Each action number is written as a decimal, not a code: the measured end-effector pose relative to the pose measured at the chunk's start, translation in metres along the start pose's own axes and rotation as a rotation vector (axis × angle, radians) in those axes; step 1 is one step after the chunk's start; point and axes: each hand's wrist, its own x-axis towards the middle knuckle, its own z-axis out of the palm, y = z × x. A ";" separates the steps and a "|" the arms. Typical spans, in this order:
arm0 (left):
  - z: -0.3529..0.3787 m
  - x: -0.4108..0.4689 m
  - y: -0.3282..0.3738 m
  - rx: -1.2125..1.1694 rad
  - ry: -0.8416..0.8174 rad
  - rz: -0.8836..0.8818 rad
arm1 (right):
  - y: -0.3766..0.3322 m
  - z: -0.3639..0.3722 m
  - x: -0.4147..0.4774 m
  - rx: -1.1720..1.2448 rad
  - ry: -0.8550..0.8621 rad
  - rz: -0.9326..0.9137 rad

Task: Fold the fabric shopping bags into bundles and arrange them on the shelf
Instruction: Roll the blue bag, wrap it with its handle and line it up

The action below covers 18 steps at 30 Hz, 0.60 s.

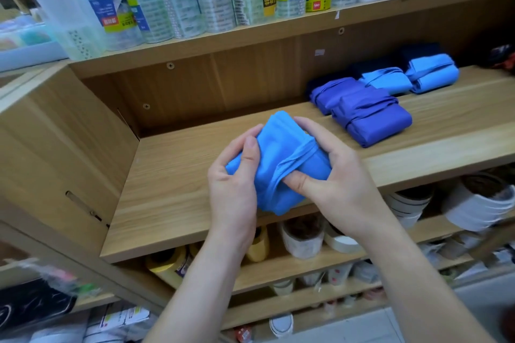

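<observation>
Holding bundle [278, 159] above shelf [172, 203] front edge; left grip [234, 184] clasps it at 9 o'clock, right grip [334, 175] at 3, thumb under strap [295, 160]. Risk: strap slips off, bundle unrolls, maybe drops past edge. Row of done bundles [370, 117] at 2 o'clock.

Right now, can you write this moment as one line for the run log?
step: folding | left hand: grips light blue bag | right hand: grips same bag, thumb at strap | shelf: finished bundles at right
</observation>
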 end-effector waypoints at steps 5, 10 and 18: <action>-0.018 0.006 -0.001 0.233 -0.145 0.142 | -0.010 -0.011 0.003 -0.072 -0.191 0.058; -0.027 0.016 0.018 0.358 -0.468 0.052 | -0.020 -0.013 0.000 -0.081 -0.261 0.048; -0.020 0.002 0.020 0.587 -0.416 0.257 | -0.017 -0.005 -0.014 0.089 -0.074 0.043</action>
